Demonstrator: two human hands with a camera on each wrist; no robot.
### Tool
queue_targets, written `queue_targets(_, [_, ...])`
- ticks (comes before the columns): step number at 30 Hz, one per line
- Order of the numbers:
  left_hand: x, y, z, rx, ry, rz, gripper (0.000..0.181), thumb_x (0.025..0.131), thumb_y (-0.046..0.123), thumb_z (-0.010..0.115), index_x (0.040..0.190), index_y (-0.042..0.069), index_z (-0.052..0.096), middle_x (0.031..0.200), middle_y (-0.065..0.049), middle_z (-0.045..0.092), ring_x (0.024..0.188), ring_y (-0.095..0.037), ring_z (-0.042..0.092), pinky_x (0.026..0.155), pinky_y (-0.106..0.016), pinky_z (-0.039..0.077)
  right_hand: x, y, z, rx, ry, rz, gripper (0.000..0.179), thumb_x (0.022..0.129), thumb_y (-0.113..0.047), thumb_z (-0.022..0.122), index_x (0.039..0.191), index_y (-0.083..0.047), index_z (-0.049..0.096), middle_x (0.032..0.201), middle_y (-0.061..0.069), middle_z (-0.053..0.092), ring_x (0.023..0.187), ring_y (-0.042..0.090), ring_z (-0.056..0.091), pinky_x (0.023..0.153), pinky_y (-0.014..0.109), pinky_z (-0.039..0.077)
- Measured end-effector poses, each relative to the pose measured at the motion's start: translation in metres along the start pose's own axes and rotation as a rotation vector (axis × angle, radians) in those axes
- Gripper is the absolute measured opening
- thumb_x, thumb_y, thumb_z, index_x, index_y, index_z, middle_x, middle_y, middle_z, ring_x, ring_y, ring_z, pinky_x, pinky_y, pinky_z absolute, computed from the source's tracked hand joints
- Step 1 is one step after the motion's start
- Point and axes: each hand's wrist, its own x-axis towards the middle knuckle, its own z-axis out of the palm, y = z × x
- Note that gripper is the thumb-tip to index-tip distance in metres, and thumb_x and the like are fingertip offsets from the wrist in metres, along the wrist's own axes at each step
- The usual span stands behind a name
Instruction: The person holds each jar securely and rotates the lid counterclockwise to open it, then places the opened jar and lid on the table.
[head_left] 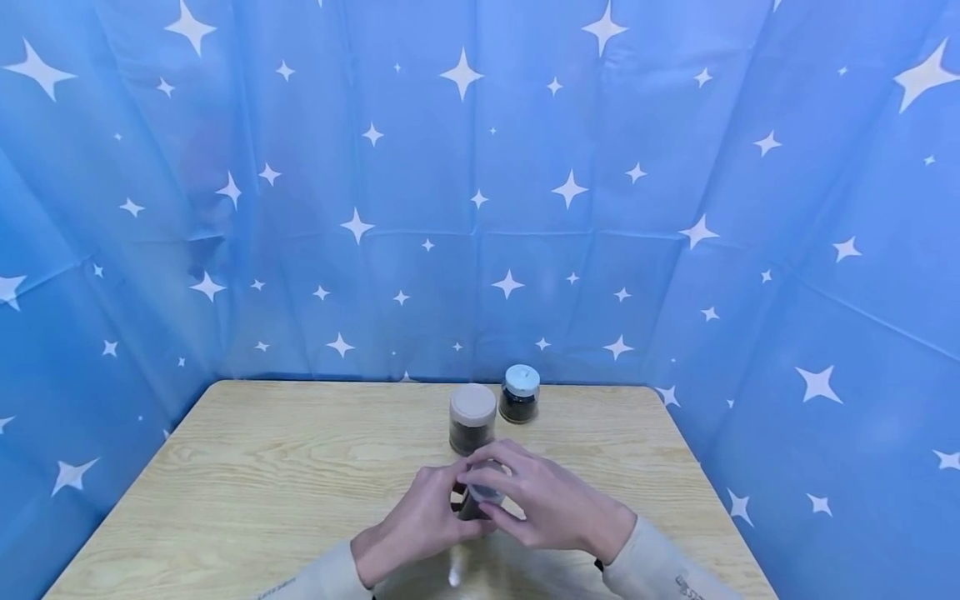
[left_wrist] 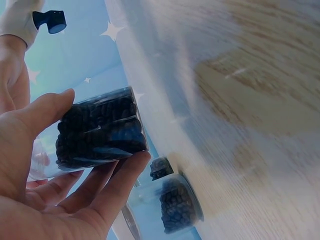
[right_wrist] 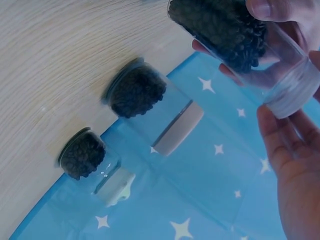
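Left hand (head_left: 420, 514) grips the near dark-filled jar (left_wrist: 102, 132), right hand (head_left: 558, 506) pinches its clear top (right_wrist: 296, 92). Sleeve print (head_left: 687, 588) is too tiny to read.

Bright Overview, Dimmer Close Views

The head view is bright and fairly even, with soft pale sheen on the curtain (head_left: 423, 183) and fine detail softened on the hands. In the left wrist view, hazy reflections streak the table (left_wrist: 260, 165), and the held jar (left_wrist: 100, 130) looks nearly black with thin highlights. The right wrist view is dimmer and bluish; dark shadows edge the bases of the pink-lidded jar (right_wrist: 154, 107) and the smaller jar (right_wrist: 92, 162).
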Motion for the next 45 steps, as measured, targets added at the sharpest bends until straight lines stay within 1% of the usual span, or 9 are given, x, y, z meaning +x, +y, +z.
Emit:
queue_targets(8, [-0.001, 0.000, 0.001, -0.002, 0.008, 0.007, 0.055, 0.091, 0.027, 0.102, 0.138, 0.019, 0.075, 0.119, 0.005, 0.088, 0.107, -0.005, 0.082, 0.087, -0.032, 0.072, -0.002, -0.001, 0.003, -0.011, 0.008, -0.004, 0.046, 0.104, -0.018, 0.087, 0.148, -0.015, 0.074, 0.148, 0.006, 0.072, 0.127, 0.015, 0.073, 0.099, 0.026, 0.066])
queue_targets(12, [-0.002, 0.000, 0.000, -0.013, 0.010, -0.002, 0.054, 0.091, 0.025, 0.101, 0.137, 0.019, 0.074, 0.118, 0.003, 0.088, 0.106, -0.005, 0.082, 0.085, -0.028, 0.071, -0.002, -0.002, 0.004, -0.017, 0.027, 0.014, 0.053, 0.100, -0.019, 0.090, 0.150, -0.016, 0.072, 0.149, 0.007, 0.072, 0.130, 0.019, 0.074, 0.103, 0.032, 0.067])
queue_targets(16, [-0.003, 0.000, -0.001, -0.010, 0.017, -0.017, 0.054, 0.090, 0.021, 0.100, 0.136, 0.017, 0.073, 0.114, 0.003, 0.087, 0.102, -0.001, 0.080, 0.082, -0.022, 0.067, -0.002, -0.004, 0.005, -0.033, 0.056, 0.064, 0.058, 0.097, -0.021, 0.093, 0.151, -0.016, 0.071, 0.148, 0.009, 0.073, 0.134, 0.023, 0.074, 0.105, 0.040, 0.068])
queue_targets(20, [-0.003, 0.001, -0.001, -0.004, 0.026, -0.032, 0.056, 0.089, 0.021, 0.100, 0.138, 0.015, 0.074, 0.112, 0.003, 0.087, 0.098, 0.002, 0.076, 0.080, -0.021, 0.065, -0.001, -0.008, 0.007, -0.029, 0.073, 0.138, 0.057, 0.100, -0.025, 0.093, 0.151, -0.017, 0.072, 0.147, 0.008, 0.073, 0.133, 0.021, 0.073, 0.101, 0.041, 0.069])
queue_targets(26, [-0.005, 0.001, -0.002, -0.044, 0.038, -0.036, 0.052, 0.089, 0.016, 0.098, 0.134, 0.013, 0.074, 0.110, 0.003, 0.088, 0.101, -0.004, 0.081, 0.085, -0.031, 0.071, 0.002, -0.015, 0.011, -0.034, 0.117, 0.223, 0.057, 0.100, -0.031, 0.095, 0.150, -0.017, 0.074, 0.144, 0.006, 0.073, 0.130, 0.019, 0.074, 0.100, 0.038, 0.069])
queue_targets(30, [-0.005, 0.001, -0.003, -0.066, 0.044, -0.029, 0.053, 0.091, 0.018, 0.099, 0.137, 0.013, 0.073, 0.111, 0.003, 0.089, 0.102, -0.008, 0.083, 0.086, -0.029, 0.071, 0.006, -0.018, 0.014, -0.066, 0.153, 0.254, 0.058, 0.098, -0.033, 0.097, 0.148, -0.016, 0.075, 0.140, 0.006, 0.075, 0.125, 0.019, 0.075, 0.096, 0.036, 0.070])
queue_targets(34, [-0.005, 0.001, -0.004, -0.071, 0.050, -0.021, 0.054, 0.092, 0.018, 0.099, 0.139, 0.011, 0.073, 0.112, 0.002, 0.089, 0.102, -0.007, 0.084, 0.086, -0.031, 0.071, 0.008, -0.020, 0.016, -0.094, 0.183, 0.277, 0.057, 0.095, -0.033, 0.098, 0.145, -0.018, 0.076, 0.136, 0.003, 0.076, 0.119, 0.018, 0.074, 0.090, 0.033, 0.070])
queue_targets(39, [-0.006, 0.001, -0.003, -0.057, 0.064, -0.008, 0.053, 0.089, 0.013, 0.097, 0.136, 0.008, 0.074, 0.111, 0.001, 0.089, 0.101, -0.008, 0.083, 0.086, -0.035, 0.073, 0.008, -0.022, 0.019, -0.101, 0.197, 0.283, 0.052, 0.095, -0.031, 0.098, 0.141, -0.017, 0.079, 0.132, 0.001, 0.076, 0.117, 0.017, 0.074, 0.088, 0.030, 0.068])
queue_targets(45, [-0.007, 0.002, -0.004, -0.055, 0.073, -0.013, 0.054, 0.088, 0.013, 0.098, 0.137, 0.011, 0.074, 0.110, 0.002, 0.088, 0.100, -0.005, 0.082, 0.085, -0.032, 0.072, 0.009, -0.022, 0.022, -0.100, 0.220, 0.272, 0.049, 0.095, -0.027, 0.098, 0.139, -0.015, 0.080, 0.129, 0.002, 0.076, 0.113, 0.016, 0.074, 0.089, 0.029, 0.068])
